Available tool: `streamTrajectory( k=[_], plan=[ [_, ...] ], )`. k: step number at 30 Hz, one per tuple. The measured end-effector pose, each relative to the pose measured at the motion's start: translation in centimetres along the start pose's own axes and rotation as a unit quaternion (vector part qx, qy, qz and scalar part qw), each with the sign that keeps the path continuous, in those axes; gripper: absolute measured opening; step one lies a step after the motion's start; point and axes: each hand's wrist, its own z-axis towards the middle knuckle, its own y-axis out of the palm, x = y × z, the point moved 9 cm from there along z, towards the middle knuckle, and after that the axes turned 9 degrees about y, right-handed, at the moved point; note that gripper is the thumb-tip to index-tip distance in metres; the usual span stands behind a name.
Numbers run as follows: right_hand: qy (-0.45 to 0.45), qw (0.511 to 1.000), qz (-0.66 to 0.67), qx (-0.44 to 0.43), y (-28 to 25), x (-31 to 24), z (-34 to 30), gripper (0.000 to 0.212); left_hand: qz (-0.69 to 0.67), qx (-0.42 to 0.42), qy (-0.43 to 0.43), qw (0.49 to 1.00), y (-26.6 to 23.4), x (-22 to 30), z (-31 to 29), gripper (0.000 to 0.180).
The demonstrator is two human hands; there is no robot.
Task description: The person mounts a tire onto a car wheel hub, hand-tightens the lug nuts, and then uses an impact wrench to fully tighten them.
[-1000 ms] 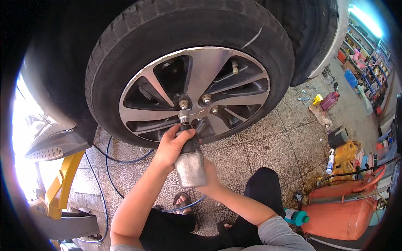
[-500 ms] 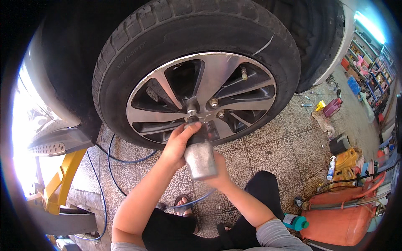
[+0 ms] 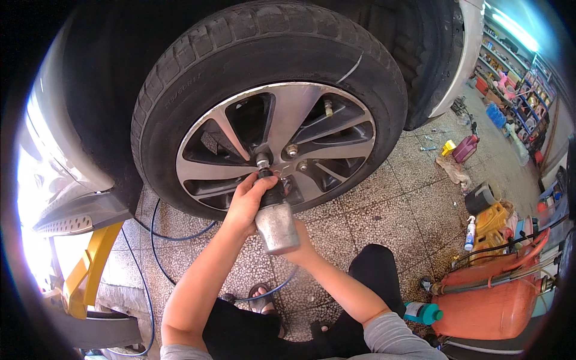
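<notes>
My left hand is wrapped round the front of a silver and black impact wrench. Behind the tool's rear, my right hand grips it; the wrench body hides most of those fingers. The metal socket at its nose points into a lug nut recess near the hub of a car wheel, and whether it sits on a nut is hard to see. Two lug nuts show to the right: an upper nut and a lower nut. The two-tone alloy rim carries a black tyre.
A yellow lift arm stands at the left, by the car's sill. Blue air hose loops over the speckled tile floor. At lower right are an orange tank, a teal bottle, a spray bottle and yellow jugs.
The view has shifted slightly, so the wheel, wrench and hands appear a little further left. Both hands keep their hold, and the socket stays at the same recess.
</notes>
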Motion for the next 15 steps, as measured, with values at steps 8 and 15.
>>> streamTrajectory(
  k=[8,15],
  plan=[
    [-0.066,0.997,0.021,0.037,0.2,1.9,1.1,0.040,0.049,-0.001,-0.016,0.999,-0.5,-0.6,0.4,0.032],
    [-0.034,0.995,0.069,0.066,0.2,4.8,-2.3,0.033,0.061,-0.065,-0.013,0.996,0.9,-1.5,-2.1,0.034]
  ],
)
